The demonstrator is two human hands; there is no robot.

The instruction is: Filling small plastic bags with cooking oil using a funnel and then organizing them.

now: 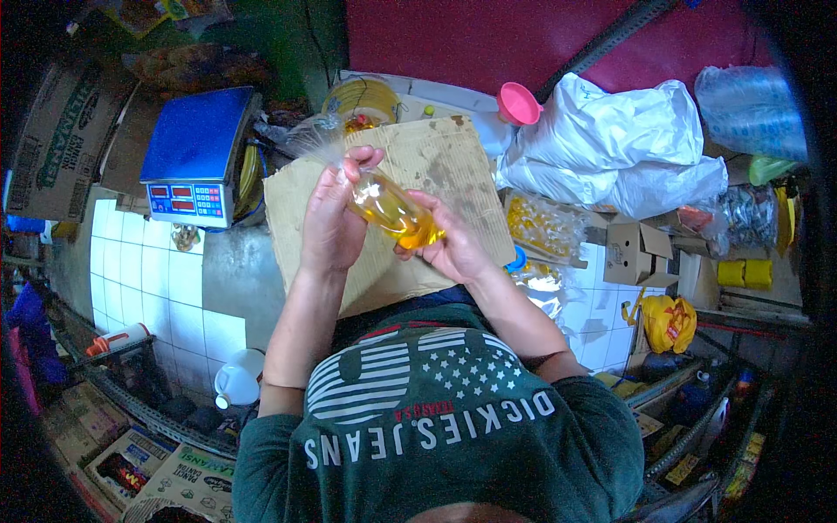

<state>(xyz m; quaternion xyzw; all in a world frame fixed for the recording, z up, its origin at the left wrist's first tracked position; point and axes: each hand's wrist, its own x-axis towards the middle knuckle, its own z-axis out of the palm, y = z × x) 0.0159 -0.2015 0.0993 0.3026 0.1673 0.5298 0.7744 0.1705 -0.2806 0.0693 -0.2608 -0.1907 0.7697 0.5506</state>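
Observation:
A clear plastic bag of yellow oil-like liquid [392,208] is held up in front of me. My left hand [339,216] pinches its gathered neck, and the loose top of the bag fans out beyond my fingers to the upper left. Around the rounded lower end, my right hand [454,238] supports the liquid-filled part. Beneath both hands lies a stained, creased sheet of corrugated cardboard [451,157]. Whether the neck is knotted cannot be told, because my left fingers cover it.
A digital weighing scale [196,140] stands at left. Beyond the cardboard are a yellowish round container [366,98] and a pink funnel [518,103]. White plastic bags [601,137] lie at right, above a box of small filled bags [546,219]. A white jug [239,379] is at lower left.

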